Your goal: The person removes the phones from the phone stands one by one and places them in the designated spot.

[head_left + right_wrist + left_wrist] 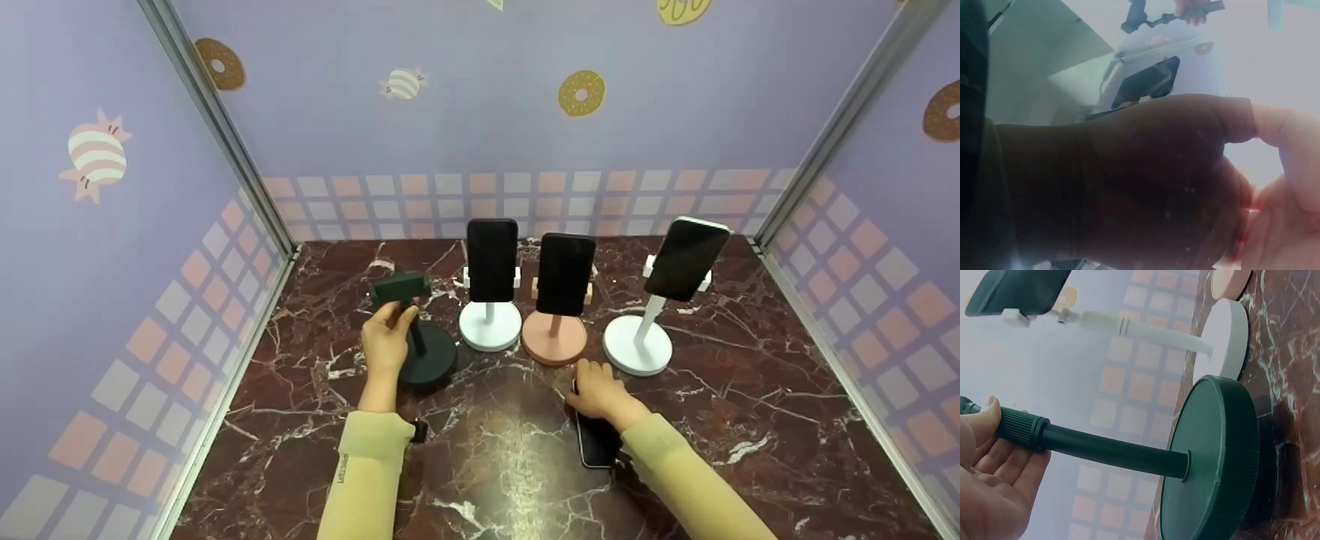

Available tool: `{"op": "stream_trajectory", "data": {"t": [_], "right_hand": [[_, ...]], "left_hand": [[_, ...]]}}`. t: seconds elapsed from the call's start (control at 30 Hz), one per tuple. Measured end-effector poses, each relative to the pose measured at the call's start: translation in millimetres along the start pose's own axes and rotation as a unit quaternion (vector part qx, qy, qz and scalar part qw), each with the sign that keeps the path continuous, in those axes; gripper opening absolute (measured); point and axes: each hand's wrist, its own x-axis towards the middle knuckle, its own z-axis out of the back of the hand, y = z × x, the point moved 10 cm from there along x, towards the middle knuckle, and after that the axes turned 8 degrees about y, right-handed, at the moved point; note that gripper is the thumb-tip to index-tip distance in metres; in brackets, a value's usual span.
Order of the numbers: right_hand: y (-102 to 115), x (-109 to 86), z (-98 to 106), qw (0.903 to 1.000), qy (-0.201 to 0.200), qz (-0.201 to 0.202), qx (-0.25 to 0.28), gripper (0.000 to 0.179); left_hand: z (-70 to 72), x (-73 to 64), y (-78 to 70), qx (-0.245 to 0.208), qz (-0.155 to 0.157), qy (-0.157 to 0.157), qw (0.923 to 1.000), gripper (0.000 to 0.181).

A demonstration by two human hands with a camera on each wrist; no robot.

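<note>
A dark green phone stand [433, 355] stands at the left with no phone in its holder. My left hand [385, 346] grips the ribbed upper part of its post, just under the holder; the left wrist view shows thumb and fingers around this collar [1019, 429]. Nearer to me, a black smartphone [598, 448] lies flat on the table. Over its far end is my right hand [598, 390], with thumb and fingers bent at the phone's edges. The right wrist view is dim and glary, and the hand [1157, 180] hides the phone's grip point there.
Behind the hands stand a white stand [490, 335], a pink stand [553, 346] and another white stand [637, 352], each bearing an upright dark-screened phone. Patterned panels [487, 135] enclose the marble table [300, 465] at the back and both sides.
</note>
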Motion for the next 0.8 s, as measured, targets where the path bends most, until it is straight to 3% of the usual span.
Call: {"op": "stream_trajectory", "data": {"t": [0.47,0.8], "right_hand": [[-2,-1.4,0,0.9999,-0.006,-0.011,-0.004,0.046],[-2,-4.3,1,0.9998,-0.015,-0.013,-0.01,0.047]], "left_hand": [[6.6,26.5,11.8,0.009,-0.017,-0.015,0.9997,0.021],[7.4,41.4,19.0,-0.031,-0.011,-0.018,0.9993,0.019]]}}
